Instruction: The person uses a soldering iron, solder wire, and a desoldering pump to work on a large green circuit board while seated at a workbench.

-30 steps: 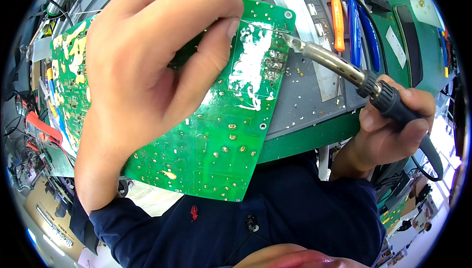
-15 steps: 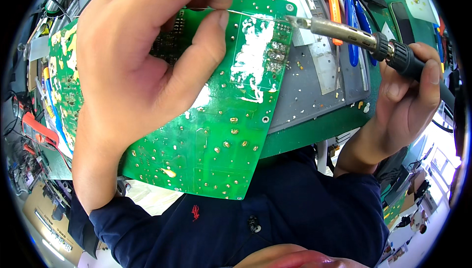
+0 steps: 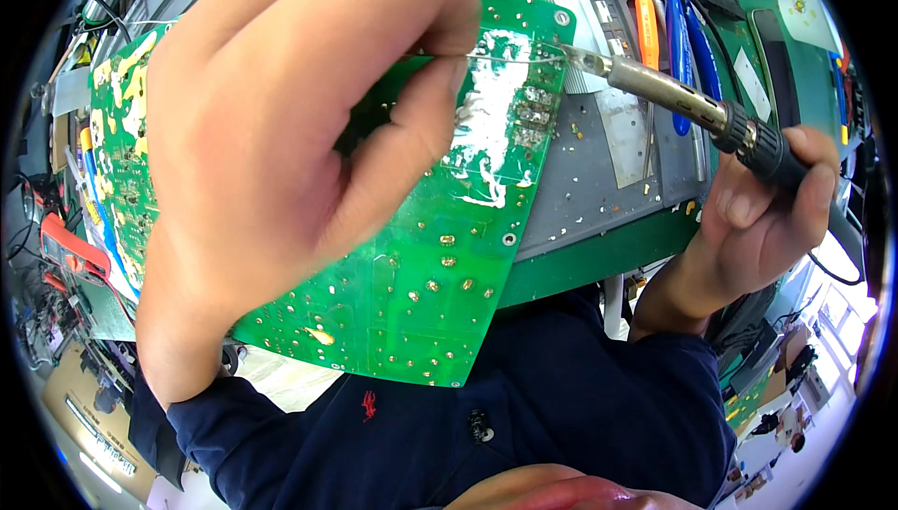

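Note:
A large green circuit board (image 3: 402, 295) lies in front of me, with a white smeared patch (image 3: 491, 89) and a row of shiny solder joints (image 3: 533, 117) near its upper right edge. Over the board, my left hand (image 3: 290, 108) pinches a thin solder wire (image 3: 514, 59) between thumb and index finger. My right hand (image 3: 772, 192) grips a soldering iron (image 3: 673, 94) by its black handle. The iron's tip meets the wire's end at the board's right edge, above the solder joints. My left hand hides part of the board's upper middle.
Beyond the board lies a grey mat (image 3: 580, 192) with scattered crumbs. On it are an orange screwdriver (image 3: 645, 19), blue-handled pliers (image 3: 678, 52) and a white ribbon cable (image 3: 557, 5). A dark phone-like slab (image 3: 772, 61) rests at the right. A red-cased meter (image 3: 75, 253) stands at the left.
My left hand has moved right with the solder wire. The iron's tip has shifted slightly right and down, while its handle end has dropped. The board has shifted slightly.

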Action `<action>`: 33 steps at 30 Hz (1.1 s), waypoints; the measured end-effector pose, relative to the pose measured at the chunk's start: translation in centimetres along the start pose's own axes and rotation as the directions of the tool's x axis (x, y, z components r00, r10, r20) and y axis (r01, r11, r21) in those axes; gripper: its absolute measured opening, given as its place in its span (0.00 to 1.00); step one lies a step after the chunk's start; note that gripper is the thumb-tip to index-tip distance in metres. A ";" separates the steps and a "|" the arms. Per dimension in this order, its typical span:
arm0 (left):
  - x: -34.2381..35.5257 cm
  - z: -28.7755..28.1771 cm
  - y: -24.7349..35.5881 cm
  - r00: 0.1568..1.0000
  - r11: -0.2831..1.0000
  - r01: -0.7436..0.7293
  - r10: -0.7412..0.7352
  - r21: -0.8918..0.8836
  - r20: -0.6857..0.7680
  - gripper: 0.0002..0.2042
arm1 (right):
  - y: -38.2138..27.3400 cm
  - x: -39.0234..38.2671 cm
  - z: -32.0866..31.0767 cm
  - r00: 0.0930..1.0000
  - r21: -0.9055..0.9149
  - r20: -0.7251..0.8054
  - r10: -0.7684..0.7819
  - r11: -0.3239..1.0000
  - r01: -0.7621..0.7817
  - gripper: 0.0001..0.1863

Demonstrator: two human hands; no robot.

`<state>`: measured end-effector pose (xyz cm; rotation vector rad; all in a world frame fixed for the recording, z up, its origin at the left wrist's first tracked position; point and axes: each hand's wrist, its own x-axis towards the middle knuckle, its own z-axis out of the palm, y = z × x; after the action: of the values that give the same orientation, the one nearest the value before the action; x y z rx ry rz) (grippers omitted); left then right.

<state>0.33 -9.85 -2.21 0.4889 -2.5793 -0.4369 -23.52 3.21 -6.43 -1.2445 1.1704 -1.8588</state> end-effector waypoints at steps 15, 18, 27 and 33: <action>-0.3 -0.1 -0.3 0.996 0.993 0.086 -0.089 -0.082 -0.030 0.06 | 0.6 -1.5 0.0 0.963 -0.230 0.061 -0.261 0.936 0.268 0.36; 0.0 -0.2 0.2 0.994 0.994 0.107 -0.108 -0.038 -0.011 0.06 | 0.7 -2.1 0.2 0.963 -0.340 -0.104 -0.248 0.919 0.199 0.37; -0.1 -0.2 -0.5 0.993 0.991 0.114 -0.114 -0.070 0.002 0.07 | 0.6 -1.8 -0.6 0.978 -0.301 0.049 -0.204 0.930 0.210 0.27; 0.0 -0.3 -0.6 0.997 0.996 0.072 -0.071 -0.057 0.007 0.07 | -0.3 -1.8 -0.1 0.977 -0.142 0.159 -0.144 0.976 0.167 0.18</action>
<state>0.60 -10.49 -2.23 0.5620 -2.5524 -0.5355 -22.95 4.86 -6.82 -1.5736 1.1827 -1.7778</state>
